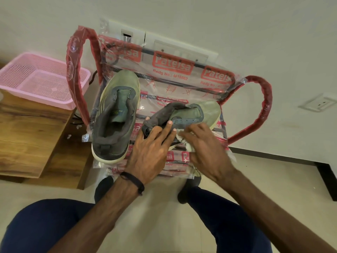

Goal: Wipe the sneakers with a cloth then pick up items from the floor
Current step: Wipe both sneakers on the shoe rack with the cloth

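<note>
We find the wiping stage under way: the left hand (153,148) lies with straight fingers pressing the heel of the right-side sneaker (189,115), while the right hand (204,148), just beside it, bunches the white cloth (182,141) against the shoe's near flank. The second sneaker (114,117) rests beyond and outboard of the left hand on the plastic-wrapped chair (182,73); whether it is already wiped we cannot tell. We judge the floor pick-up not begun. Most of the cloth is hidden beneath the right hand.
</note>
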The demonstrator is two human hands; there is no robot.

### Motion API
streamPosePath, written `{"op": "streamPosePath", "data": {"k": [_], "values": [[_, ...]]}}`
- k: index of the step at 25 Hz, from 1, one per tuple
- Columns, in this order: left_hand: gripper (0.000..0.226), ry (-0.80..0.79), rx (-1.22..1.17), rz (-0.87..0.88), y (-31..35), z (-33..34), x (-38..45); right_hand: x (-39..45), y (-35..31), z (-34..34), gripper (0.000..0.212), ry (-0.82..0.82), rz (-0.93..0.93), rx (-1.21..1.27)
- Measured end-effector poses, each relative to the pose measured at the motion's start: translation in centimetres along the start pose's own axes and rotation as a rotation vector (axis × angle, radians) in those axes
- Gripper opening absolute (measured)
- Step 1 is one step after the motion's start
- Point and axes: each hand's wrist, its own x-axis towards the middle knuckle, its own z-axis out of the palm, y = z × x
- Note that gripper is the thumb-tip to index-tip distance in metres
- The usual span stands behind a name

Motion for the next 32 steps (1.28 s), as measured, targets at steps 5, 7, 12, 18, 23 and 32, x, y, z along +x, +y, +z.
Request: {"op": "streamPosePath", "data": {"k": [5, 7, 12, 18, 23, 32], "values": [[0.078, -0.025, 0.008, -0.003, 0.0, 0.0, 0.4, 1.3, 5.0, 0.0, 0.045, 0.027, 0.208, -0.024], [0.078, -0.021, -0.002, -0.006, -0.1, 0.1, 0.3, 0.9, 4.0, 0.4, 0.044, 0.029, 0.199, 0.014], [0.078, -0.035, -0.014, -0.006, 0.0, 0.0, 0.3, 1.0, 3.2, 0.0, 0.045, 0.000, 0.011, -0.003], [0.079, -0.019, -0.017, -0.011, 0.0, 0.1, 0.2, 0.2, 1.5, 0.5, 0.047, 0.040, 0.121, 0.039], [0.078, -0.011, -0.015, 0.000, 0.1, -0.1, 0.4, 1.3, 4.5, 0.0, 0.044, 0.017, 0.106, -0.014], [0.081, -0.024, -0.012, 0.005, 0.1, -0.1, 0.3, 0.4, 3.4, 0.0, 0.046, 0.013, 0.042, -0.030]]}}
